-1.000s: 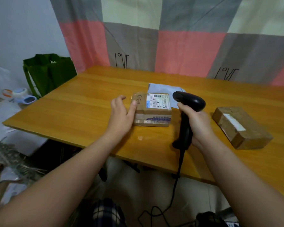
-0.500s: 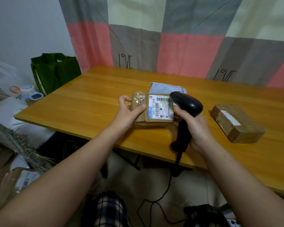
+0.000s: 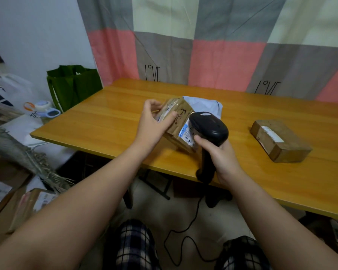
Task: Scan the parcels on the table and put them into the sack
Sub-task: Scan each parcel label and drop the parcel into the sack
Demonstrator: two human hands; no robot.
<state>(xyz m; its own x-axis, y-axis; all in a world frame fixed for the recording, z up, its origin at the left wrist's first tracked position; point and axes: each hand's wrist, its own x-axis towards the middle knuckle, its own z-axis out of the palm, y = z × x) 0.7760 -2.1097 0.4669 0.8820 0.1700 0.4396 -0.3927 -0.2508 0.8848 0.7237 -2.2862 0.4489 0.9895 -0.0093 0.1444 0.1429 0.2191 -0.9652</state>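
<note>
Surface (image 3: 109,121): orange-brown wood grain. Backdrop (image 3: 222,65): pink, grey and cream blocks (black lettering). Sack (image 3: 74,84): dark green. Scanner (image 3: 209,127): black. Held parcel (image 3: 180,114): brown, white-and-blue label, black handwriting. Second parcel (image 3: 281,141): brown, white strip. Mailer (image 3: 203,106): pale blue-grey. Trousers (image 3: 133,246): navy-white plaid.

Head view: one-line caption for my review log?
Left hand holds a taped parcel tilted; right hand points a black scanner at its label.

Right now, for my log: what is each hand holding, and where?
Left hand: taped brown cardboard parcel, by its left end. Right hand: black barcode scanner, by its handle.
</note>
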